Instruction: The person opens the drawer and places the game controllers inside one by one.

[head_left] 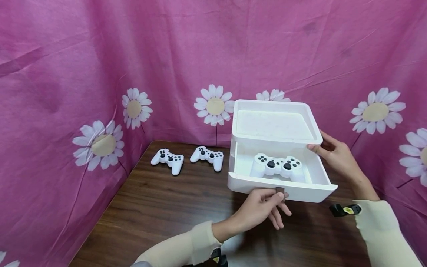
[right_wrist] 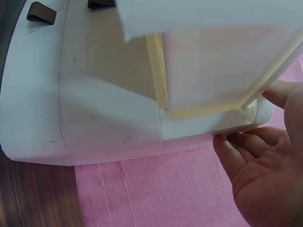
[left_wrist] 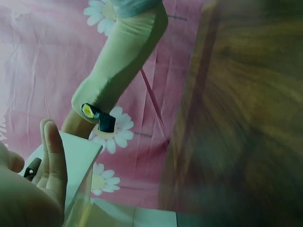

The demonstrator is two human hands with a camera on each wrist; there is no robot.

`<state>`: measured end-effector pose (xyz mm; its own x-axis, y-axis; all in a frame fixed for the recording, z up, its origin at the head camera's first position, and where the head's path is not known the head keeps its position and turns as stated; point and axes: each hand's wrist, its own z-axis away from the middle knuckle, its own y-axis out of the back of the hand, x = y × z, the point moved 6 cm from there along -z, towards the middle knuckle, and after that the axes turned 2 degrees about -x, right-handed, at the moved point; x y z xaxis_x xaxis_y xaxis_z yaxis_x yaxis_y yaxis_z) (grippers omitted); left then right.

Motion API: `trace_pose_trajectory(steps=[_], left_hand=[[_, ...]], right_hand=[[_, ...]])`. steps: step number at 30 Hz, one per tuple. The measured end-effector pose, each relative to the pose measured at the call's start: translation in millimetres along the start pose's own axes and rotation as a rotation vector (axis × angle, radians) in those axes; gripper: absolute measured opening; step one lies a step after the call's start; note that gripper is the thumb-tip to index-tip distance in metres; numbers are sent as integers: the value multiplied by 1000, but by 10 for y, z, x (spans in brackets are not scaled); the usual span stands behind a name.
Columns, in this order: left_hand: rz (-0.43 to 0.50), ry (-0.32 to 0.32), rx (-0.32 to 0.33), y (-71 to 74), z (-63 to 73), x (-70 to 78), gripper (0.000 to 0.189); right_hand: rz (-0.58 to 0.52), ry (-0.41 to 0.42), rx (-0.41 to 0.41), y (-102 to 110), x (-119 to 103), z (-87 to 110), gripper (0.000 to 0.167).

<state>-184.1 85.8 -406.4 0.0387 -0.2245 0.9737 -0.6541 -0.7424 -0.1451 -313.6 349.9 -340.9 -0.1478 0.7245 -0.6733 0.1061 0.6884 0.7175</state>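
A white drawer box (head_left: 273, 124) with a recessed top stands at the right of the table, its top drawer (head_left: 308, 193) pulled out. Inside that drawer lies a white game controller (head_left: 277, 166) with black sticks and buttons. My left hand (head_left: 255, 211) pinches the brown pull tab (head_left: 280, 190) on the drawer front between thumb and fingers. At the box's right side, my right hand (head_left: 340, 159) grips the upper corner, thumb on the top edge and fingers along the side. The right wrist view shows lower brown tabs (right_wrist: 41, 13) on the box front.
Two more white game controllers, one further left (head_left: 168, 160) and one nearer the box (head_left: 207, 157), lie on the dark wooden table (head_left: 150, 215). A pink curtain (head_left: 173, 55) with white daisies hangs behind and along the sides.
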Motion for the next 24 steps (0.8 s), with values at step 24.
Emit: trace_pose_trajectory(steps=[24], left_hand=[[5, -189, 31, -22, -121, 63, 32]], right_hand=[[-37, 52, 44, -16, -57, 13, 80]])
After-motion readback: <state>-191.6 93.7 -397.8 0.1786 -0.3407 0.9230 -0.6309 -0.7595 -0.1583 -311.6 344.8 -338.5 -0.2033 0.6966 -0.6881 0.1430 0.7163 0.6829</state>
